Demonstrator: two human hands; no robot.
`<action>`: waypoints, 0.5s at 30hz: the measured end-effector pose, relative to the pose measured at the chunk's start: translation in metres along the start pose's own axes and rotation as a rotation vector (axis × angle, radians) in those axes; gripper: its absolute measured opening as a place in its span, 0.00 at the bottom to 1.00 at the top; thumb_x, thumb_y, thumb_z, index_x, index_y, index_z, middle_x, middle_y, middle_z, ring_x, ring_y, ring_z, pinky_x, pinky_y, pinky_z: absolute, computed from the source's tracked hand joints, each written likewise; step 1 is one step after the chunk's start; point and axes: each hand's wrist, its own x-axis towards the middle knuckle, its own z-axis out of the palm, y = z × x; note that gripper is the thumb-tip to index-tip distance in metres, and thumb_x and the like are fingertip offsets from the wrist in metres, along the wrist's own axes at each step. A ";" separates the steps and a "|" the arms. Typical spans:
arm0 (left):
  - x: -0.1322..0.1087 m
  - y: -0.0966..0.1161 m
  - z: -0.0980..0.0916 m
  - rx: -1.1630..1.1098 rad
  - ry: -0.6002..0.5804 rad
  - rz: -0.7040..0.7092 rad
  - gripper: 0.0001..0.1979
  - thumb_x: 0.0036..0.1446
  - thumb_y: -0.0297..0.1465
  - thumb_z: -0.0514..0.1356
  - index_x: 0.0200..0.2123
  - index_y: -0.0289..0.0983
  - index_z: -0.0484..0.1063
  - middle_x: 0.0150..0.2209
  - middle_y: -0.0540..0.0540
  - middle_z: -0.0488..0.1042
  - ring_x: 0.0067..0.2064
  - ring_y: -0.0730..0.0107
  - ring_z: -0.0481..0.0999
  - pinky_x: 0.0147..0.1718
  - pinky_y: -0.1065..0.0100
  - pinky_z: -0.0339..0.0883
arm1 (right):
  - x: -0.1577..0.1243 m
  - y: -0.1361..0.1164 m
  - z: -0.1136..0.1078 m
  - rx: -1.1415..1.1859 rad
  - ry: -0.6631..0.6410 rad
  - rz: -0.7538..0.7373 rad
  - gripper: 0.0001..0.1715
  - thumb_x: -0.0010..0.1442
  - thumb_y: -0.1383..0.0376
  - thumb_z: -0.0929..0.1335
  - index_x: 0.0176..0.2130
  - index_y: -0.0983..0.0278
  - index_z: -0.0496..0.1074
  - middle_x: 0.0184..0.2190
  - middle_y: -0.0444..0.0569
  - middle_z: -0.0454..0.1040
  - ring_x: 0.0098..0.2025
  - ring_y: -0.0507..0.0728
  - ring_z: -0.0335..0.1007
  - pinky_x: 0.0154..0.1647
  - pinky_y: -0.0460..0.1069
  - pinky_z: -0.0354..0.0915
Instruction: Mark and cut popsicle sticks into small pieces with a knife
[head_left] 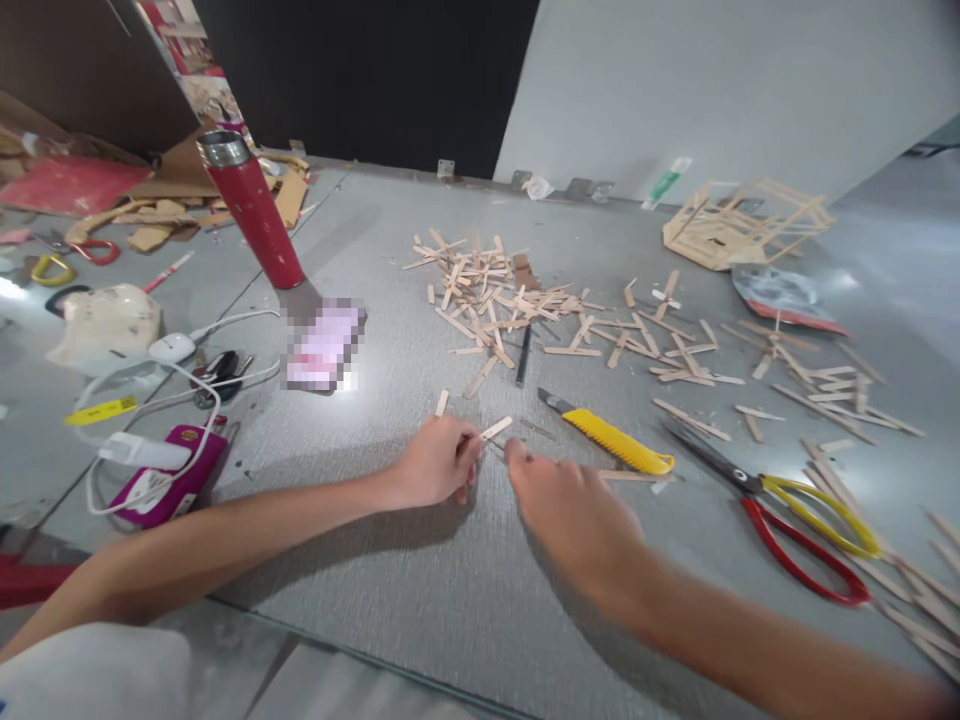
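Observation:
My left hand (441, 460) is closed around thin wooden craft sticks (496, 428); one end points right and another sticks up past the knuckles. Close beside it, my right hand (574, 510) has its fingers pressed together, with a thin dark tip at the fingertips reaching toward the sticks. What the right hand holds is mostly hidden. Just beyond the right hand lies a yellow utility knife (619, 438) with its blade out. A flat stick (637, 476) lies behind the right wrist, partly covered by it.
A heap of cut sticks (480, 280) spreads across the table (420, 620). Scissors (750, 485) with red and yellow handles lie right. A red bottle (255, 215), a phone (326, 345) and a purple power bank (176, 475) with cables stand or lie left. A stick frame (742, 225) sits far right.

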 end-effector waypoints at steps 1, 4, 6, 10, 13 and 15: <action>0.000 -0.001 0.000 -0.004 -0.004 -0.001 0.16 0.69 0.32 0.51 0.27 0.36 0.64 0.22 0.51 0.70 0.16 0.77 0.71 0.11 0.79 0.59 | 0.007 0.009 -0.004 0.081 -0.051 -0.031 0.21 0.60 0.81 0.60 0.43 0.65 0.73 0.27 0.52 0.75 0.27 0.57 0.73 0.26 0.48 0.55; 0.000 -0.003 0.001 -0.012 -0.007 -0.004 0.16 0.68 0.32 0.52 0.26 0.36 0.64 0.22 0.51 0.70 0.16 0.76 0.72 0.10 0.80 0.59 | 0.032 0.037 -0.013 0.431 -0.232 -0.182 0.14 0.60 0.77 0.60 0.30 0.63 0.68 0.26 0.46 0.70 0.27 0.53 0.63 0.28 0.48 0.51; 0.001 -0.004 0.001 -0.014 -0.004 -0.007 0.16 0.68 0.32 0.52 0.26 0.36 0.64 0.21 0.51 0.70 0.16 0.76 0.72 0.10 0.80 0.58 | 0.046 0.051 -0.017 0.503 -0.330 -0.227 0.16 0.63 0.73 0.61 0.24 0.62 0.61 0.21 0.41 0.62 0.24 0.50 0.55 0.27 0.48 0.49; 0.001 -0.002 0.001 -0.020 0.000 -0.017 0.16 0.68 0.31 0.52 0.26 0.36 0.64 0.21 0.51 0.69 0.16 0.76 0.72 0.10 0.80 0.59 | 0.057 0.061 -0.019 0.540 -0.424 -0.235 0.20 0.66 0.69 0.59 0.21 0.62 0.58 0.18 0.38 0.54 0.21 0.49 0.50 0.24 0.46 0.49; 0.001 -0.001 0.000 -0.018 -0.006 -0.019 0.16 0.68 0.31 0.51 0.26 0.36 0.64 0.21 0.51 0.69 0.17 0.77 0.72 0.11 0.80 0.60 | 0.046 0.052 -0.020 0.519 -0.377 -0.203 0.19 0.66 0.71 0.58 0.24 0.63 0.64 0.21 0.41 0.61 0.24 0.50 0.56 0.26 0.46 0.52; 0.001 0.000 -0.001 -0.012 -0.010 -0.018 0.16 0.68 0.32 0.51 0.26 0.35 0.64 0.21 0.51 0.69 0.17 0.77 0.73 0.12 0.80 0.61 | 0.029 0.037 -0.021 0.441 -0.292 -0.139 0.16 0.65 0.74 0.59 0.32 0.64 0.71 0.26 0.45 0.68 0.28 0.52 0.64 0.28 0.47 0.54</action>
